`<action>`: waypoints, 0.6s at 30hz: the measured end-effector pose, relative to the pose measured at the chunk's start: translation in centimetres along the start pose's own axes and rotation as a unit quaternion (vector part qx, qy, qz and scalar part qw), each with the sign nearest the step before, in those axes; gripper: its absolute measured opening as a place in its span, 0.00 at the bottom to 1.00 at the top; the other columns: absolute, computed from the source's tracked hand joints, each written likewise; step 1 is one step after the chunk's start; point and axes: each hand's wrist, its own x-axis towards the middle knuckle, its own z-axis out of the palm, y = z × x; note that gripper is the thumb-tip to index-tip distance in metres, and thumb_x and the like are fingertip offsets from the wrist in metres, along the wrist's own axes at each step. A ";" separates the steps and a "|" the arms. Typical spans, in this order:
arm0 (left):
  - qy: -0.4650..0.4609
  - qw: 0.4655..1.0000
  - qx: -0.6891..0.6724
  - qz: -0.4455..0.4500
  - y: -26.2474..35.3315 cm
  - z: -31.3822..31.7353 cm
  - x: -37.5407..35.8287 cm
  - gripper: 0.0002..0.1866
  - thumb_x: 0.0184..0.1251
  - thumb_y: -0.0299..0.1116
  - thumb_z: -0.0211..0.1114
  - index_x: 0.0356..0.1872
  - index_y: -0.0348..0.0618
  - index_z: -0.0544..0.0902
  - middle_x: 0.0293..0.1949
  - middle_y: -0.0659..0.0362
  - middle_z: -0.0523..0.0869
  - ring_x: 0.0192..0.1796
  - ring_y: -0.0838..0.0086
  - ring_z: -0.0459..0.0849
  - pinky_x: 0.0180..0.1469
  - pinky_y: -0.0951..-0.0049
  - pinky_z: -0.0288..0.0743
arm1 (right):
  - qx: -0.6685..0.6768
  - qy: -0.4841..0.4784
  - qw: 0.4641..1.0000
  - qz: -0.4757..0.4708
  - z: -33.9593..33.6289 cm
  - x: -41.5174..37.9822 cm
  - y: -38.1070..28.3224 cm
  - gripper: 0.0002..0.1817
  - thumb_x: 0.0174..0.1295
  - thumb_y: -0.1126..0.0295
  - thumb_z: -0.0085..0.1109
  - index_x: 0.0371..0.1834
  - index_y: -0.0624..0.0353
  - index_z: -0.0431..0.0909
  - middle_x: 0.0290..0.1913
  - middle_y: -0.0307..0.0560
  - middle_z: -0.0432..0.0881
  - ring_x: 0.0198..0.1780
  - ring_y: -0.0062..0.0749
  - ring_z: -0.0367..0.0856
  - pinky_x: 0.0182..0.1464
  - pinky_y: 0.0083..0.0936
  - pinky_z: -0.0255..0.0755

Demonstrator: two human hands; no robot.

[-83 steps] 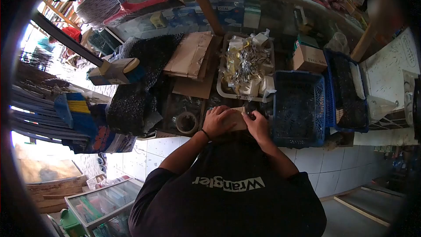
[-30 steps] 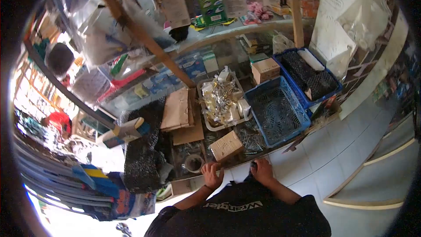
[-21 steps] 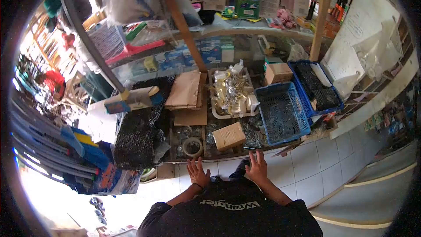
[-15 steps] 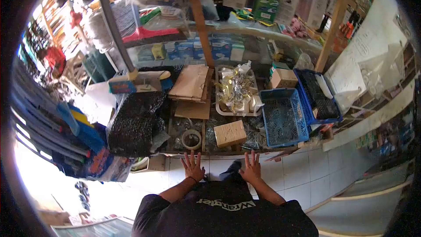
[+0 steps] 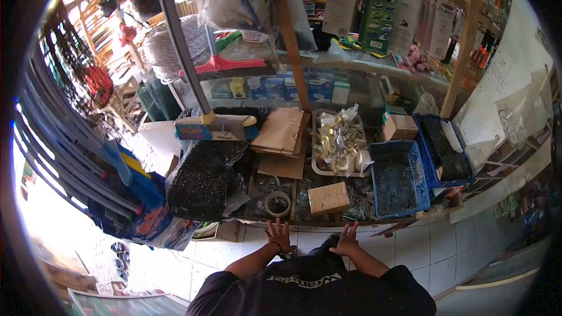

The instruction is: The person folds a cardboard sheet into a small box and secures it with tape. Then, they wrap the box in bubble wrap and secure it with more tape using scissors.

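My left hand (image 5: 279,238) is held out at the front edge of the wooden counter, fingers spread, with nothing in it. Just beyond its fingertips lies a roll of tape (image 5: 268,205). To the right, my right hand (image 5: 346,241) is also open and holds nothing; its fingers point toward the counter edge. Nearest to it on the counter is a small brown cardboard box (image 5: 328,199). Behind the box stands a white tray (image 5: 315,146) heaped with gold and silver metal pieces in clear plastic bags (image 5: 339,134).
A blue plastic basket (image 5: 374,184) sits right of the box, with a darker blue crate (image 5: 465,180) beside it. Flat cardboard pieces (image 5: 278,131) and black bubble wrap (image 5: 205,178) lie left. A wooden post (image 5: 290,35) rises behind the counter. Grey pipes (image 5: 73,134) lean far left.
The camera view has turned, so the counter and its things appear farther right and lower. My hands have come slightly closer together, both still open at the counter edge.
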 end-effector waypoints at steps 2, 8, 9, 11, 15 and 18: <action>0.004 1.000 0.006 -0.014 0.3 -0.2 0.2 0.58 0.52 0.65 0.58 0.71 0.47 0.31 0.69 0.41 0.19 0.67 0.32 0.18 0.63 0.29 0.31 | 0.037 -0.090 0.995 0.017 -2.9 -0.6 -0.8 0.69 0.46 0.37 0.62 0.68 0.72 0.20 0.62 0.80 0.06 0.70 0.70 0.16 0.65 0.50 0.54; 0.005 0.999 0.025 -0.047 1.1 0.0 0.0 0.60 0.52 0.69 0.55 0.71 0.44 0.30 0.67 0.37 0.18 0.67 0.32 0.17 0.65 0.32 0.37 | 0.040 -0.075 0.996 -0.003 -2.8 -1.2 0.0 0.69 0.45 0.39 0.65 0.69 0.66 0.19 0.63 0.75 0.06 0.72 0.68 0.28 0.70 0.45 0.46; 0.017 0.998 0.023 -0.053 1.2 0.1 -0.1 0.59 0.52 0.68 0.56 0.71 0.44 0.30 0.67 0.37 0.18 0.67 0.33 0.17 0.65 0.33 0.37 | 0.053 -0.066 0.996 -0.012 -2.6 -1.5 0.2 0.70 0.45 0.40 0.66 0.68 0.65 0.17 0.64 0.74 0.06 0.72 0.68 0.32 0.70 0.44 0.46; 0.051 0.997 0.009 -0.052 1.1 0.4 -0.4 0.56 0.54 0.63 0.57 0.72 0.46 0.33 0.68 0.38 0.21 0.67 0.33 0.18 0.65 0.34 0.39 | 0.068 -0.069 0.995 -0.011 -3.4 -2.1 0.2 0.71 0.44 0.43 0.68 0.68 0.59 0.14 0.65 0.69 0.05 0.72 0.67 0.37 0.70 0.42 0.47; 0.080 0.994 0.012 -0.069 2.5 -1.2 -3.1 0.47 0.61 0.51 0.53 0.72 0.48 0.34 0.70 0.42 0.22 0.70 0.38 0.21 0.68 0.42 0.41 | 0.110 -0.067 0.991 -0.033 -4.0 -3.0 0.6 0.69 0.46 0.48 0.69 0.69 0.54 0.13 0.66 0.64 0.04 0.71 0.66 0.41 0.68 0.42 0.53; 0.129 0.989 -0.001 -0.071 2.3 -0.2 -2.7 0.48 0.59 0.51 0.55 0.72 0.49 0.36 0.70 0.44 0.23 0.70 0.39 0.21 0.67 0.41 0.44 | 0.112 -0.095 0.989 -0.034 -4.5 -3.0 0.7 0.69 0.46 0.49 0.69 0.68 0.53 0.13 0.65 0.65 0.04 0.71 0.67 0.43 0.67 0.43 0.55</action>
